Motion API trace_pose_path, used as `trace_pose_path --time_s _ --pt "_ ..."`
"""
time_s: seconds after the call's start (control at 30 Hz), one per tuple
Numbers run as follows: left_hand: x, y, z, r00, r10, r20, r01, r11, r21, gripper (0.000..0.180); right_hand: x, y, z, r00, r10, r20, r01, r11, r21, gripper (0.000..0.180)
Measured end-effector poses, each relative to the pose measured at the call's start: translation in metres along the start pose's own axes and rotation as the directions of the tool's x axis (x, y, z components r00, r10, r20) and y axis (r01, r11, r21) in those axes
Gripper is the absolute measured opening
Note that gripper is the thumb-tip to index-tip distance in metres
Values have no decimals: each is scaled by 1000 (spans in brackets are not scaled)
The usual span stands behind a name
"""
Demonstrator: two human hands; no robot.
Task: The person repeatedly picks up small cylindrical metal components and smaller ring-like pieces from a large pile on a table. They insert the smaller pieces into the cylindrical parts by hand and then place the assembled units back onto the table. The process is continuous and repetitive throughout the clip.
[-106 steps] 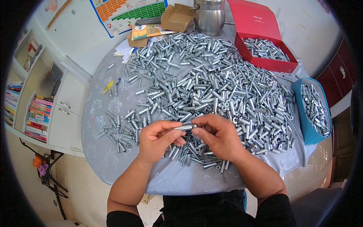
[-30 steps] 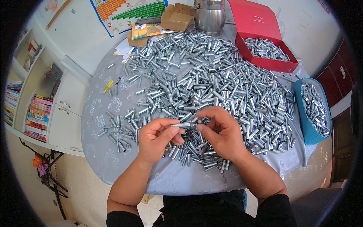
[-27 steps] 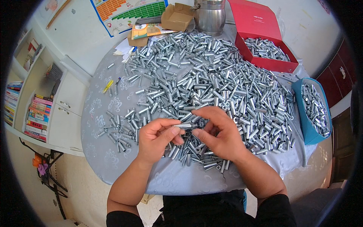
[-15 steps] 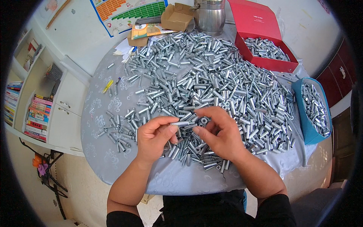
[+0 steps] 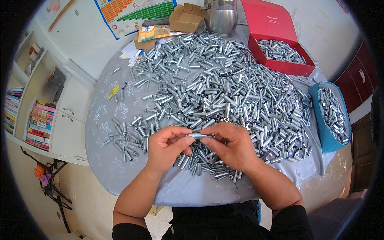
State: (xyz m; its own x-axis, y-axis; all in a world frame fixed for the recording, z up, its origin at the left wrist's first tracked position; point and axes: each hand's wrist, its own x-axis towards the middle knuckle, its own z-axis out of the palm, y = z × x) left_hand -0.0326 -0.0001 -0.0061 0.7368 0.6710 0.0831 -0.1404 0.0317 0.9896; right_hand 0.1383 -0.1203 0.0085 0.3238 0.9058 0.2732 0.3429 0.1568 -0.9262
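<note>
Just below frame ctr, the L hand [image 5: 166, 146] is pinching one end of a shiny metal sleeve [image 5: 197, 136] betw. thumb and fingers; the R hand [image 5: 234, 143] is gripping its other end likewise. Loose metal parts [image 5: 240, 90] are lying heaped up to upper ctr. Step in hand is prob. working the sleeve's R end; next move is likely calling for steady L pinch w/ fine R fingertip control.

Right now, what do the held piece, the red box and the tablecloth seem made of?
Held piece: bright, smooth metal, probably plated steel, from its sharp glints. Red box: likely matte cardboard, judging by its flat, thin panels. Tablecloth: silvery, satiny fabric or plastic; sheen and folds fit both.
</note>
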Motion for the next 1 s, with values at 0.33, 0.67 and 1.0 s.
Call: trace_pose_path --time_s 0.33,0.67,1.0 --pt "4 6 -2 992 -69 -102 57 991 -120 13 0 8 0 985 165 -42 -151 962 228 19" --pt "3 4 -2 997 19 -69 -21 999 -32 14 4 11 1 981 -71 -179 62 997 -55 22" --pt "0 5 -6 999 -4 35 2 999 39 14 2 -2 1 968 250 32 -243 887 392 10"
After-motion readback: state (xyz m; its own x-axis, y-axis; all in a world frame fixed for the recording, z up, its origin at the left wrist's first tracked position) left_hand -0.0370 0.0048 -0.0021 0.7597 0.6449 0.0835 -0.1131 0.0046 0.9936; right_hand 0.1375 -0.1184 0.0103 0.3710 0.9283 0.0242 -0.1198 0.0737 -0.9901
